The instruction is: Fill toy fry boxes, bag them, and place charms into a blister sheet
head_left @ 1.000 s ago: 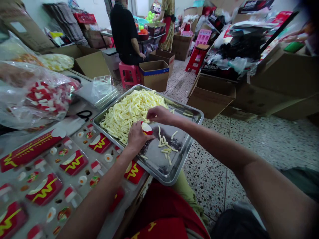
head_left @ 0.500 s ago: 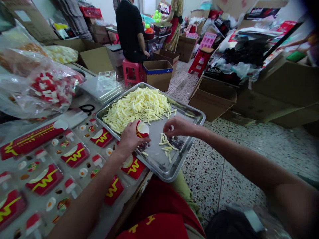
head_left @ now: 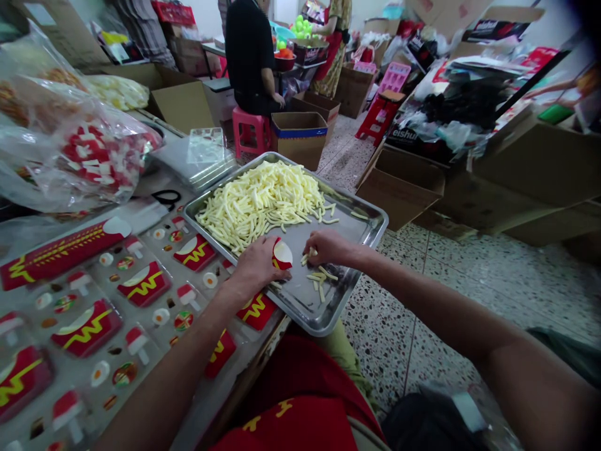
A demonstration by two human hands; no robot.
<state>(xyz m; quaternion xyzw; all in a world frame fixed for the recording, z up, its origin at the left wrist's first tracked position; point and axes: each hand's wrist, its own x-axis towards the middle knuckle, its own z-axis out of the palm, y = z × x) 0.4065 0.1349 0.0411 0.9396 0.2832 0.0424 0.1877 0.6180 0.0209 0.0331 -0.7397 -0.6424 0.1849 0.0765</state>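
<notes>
My left hand (head_left: 257,263) grips a small red fry carton (head_left: 282,254) with a white inner face, held over the near left part of the metal tray (head_left: 350,291). Closed in a pinch, my right hand (head_left: 326,246) has a few pale yellow fry-shaped sticks (head_left: 308,255) at its fingertips, just above the tray floor. Several loose sticks (head_left: 322,275) lie below that hand. A big heap of the same sticks (head_left: 267,194) fills the tray's far left part. Whether the carton holds any sticks, I cannot tell.
Clear blister packs with red cartons (head_left: 144,283) cover the table at left. Behind them are black-handled scissors (head_left: 168,199) and a plastic bag of red-and-white pieces (head_left: 89,153). Beyond the tray, a person (head_left: 248,56) sits on a pink stool (head_left: 251,131). Open cardboard boxes (head_left: 399,181) stand on the floor.
My right hand has lowered slightly and closed on some loose sticks. My left hand and the carton have shifted a little to the right and nearer. The view has moved slightly.
</notes>
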